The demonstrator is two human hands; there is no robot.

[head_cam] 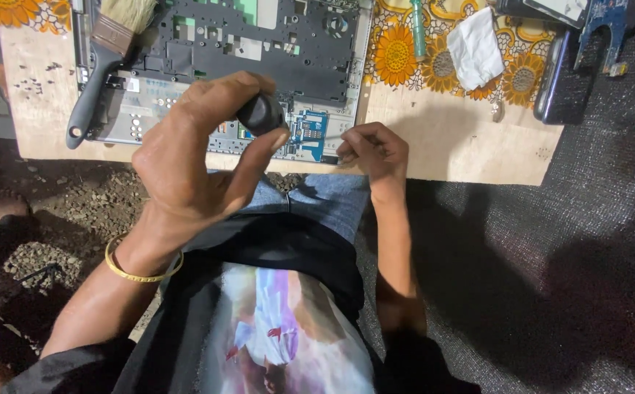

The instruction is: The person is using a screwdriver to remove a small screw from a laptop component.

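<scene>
Left hand [186, 157] gripped a black screwdriver handle [260, 114] over the opened laptop [222, 51]; right hand [372, 149], at three o'clock, pinched its shaft (steadying the tip).

A low plywood board [463, 138] lies under dim light. Bare gravelly dirt [62, 211] spreads left; dark woven matting [551, 255] covers the right.

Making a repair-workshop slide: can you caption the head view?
Left hand grips a black screwdriver handle over an opened laptop chassis while the right hand pinches something small beside it.
</scene>
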